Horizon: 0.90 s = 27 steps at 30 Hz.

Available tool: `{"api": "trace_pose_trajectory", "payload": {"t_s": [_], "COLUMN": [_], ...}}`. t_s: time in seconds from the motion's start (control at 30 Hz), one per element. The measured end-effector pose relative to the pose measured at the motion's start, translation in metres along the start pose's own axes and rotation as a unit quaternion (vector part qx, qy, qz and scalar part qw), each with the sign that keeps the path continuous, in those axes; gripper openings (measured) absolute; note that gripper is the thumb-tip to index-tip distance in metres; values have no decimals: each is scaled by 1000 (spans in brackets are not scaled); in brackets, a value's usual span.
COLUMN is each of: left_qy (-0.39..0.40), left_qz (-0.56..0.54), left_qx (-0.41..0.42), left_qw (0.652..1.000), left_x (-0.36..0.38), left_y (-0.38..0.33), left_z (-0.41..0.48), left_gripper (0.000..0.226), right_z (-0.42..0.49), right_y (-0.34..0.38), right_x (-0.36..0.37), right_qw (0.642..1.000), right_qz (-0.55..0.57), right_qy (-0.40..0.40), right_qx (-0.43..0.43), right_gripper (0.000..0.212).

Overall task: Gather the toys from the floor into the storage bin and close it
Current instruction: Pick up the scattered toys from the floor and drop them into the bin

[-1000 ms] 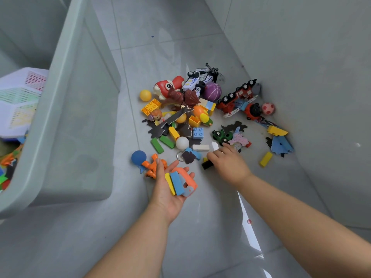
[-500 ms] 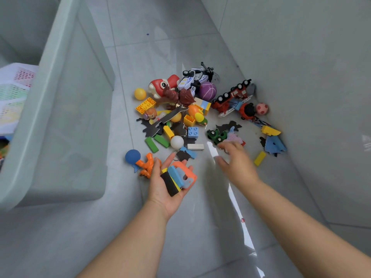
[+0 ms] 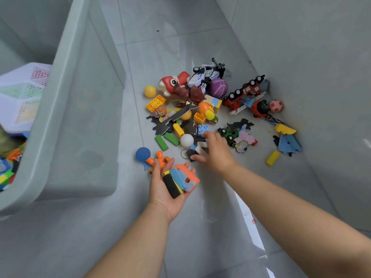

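Beside the pale, translucent storage bin on a grey tiled floor, the toy pile lay heaped where the floor met the wall on the right. It was a bright jumble: a red fish figure, a purple ball, a red fire truck, a yellow ball, green blocks and black foam scraps.

My left hand lay palm-up near the pile's closest edge, fingers relaxed. It carried a black block, a blue block and an orange piece stacked across the palm.

My right hand reached over a white block beside a white ball, thumb and fingers spread to either side of it. Motion blur left me unable to tell whether they had it pinched.

The bin stood open-topped at left with colourful pieces inside and its rim tall against the view. A strip of bare tile ran between its wall and the pile. A blue ball sat just off that strip, and a yellow block lay apart near the wall. Broad bare floor lay on my near side.
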<state>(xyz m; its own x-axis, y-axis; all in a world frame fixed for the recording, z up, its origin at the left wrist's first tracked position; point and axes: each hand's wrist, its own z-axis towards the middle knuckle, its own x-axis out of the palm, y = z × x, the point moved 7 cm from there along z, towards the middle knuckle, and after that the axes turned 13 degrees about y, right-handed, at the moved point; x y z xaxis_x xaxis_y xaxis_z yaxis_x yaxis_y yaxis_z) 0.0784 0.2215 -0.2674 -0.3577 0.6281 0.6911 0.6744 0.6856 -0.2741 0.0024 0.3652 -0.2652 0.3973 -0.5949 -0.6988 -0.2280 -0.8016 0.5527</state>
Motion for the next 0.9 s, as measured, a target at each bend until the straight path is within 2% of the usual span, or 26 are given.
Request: {"api": "trace_pose_trajectory", "payload": {"t_s": [0.07,0.17,0.33,0.5,0.63,0.7,0.77,0.83,0.9], "left_qy": [-3,-4,-27,-42,-49,-63,-77,-69,-42], "left_qz": [5,20,45,48,55,48,21,-4,-6], "left_qx": [-1,-6,-14,-6,-5,6,34,63,95], "left_qw": [1000,1000,999,998,997,997,996,996,995], "left_x": [-2,-6,-11,-8,-2,0,8,31,65], "left_y": [-2,-1,3,5,4,2,-4,-16,-32], "left_z": [0,1,1,2,-3,-6,-8,-10,-21], "left_gripper": [57,61,59,57,54,50,50,52,49], "right_z": [-1,-9,-19,-26,-25,-30,-41,-56,-75], "right_y": [-4,-7,-9,-18,-23,-29,-24,10,75], "right_x": [12,22,27,33,32,23,4,-25,-58], "right_qw": [999,998,993,981,977,992,990,970,946], "right_qz": [-43,-61,-114,-190,-211,-110,67,189,256], "right_qy": [10,-13,-8,5,20,-15,-90,-151,-166], "right_qx": [19,14,7,25,33,67,84,6,-110], "right_gripper": [68,53,43,48,39,38,29,15,22]}}
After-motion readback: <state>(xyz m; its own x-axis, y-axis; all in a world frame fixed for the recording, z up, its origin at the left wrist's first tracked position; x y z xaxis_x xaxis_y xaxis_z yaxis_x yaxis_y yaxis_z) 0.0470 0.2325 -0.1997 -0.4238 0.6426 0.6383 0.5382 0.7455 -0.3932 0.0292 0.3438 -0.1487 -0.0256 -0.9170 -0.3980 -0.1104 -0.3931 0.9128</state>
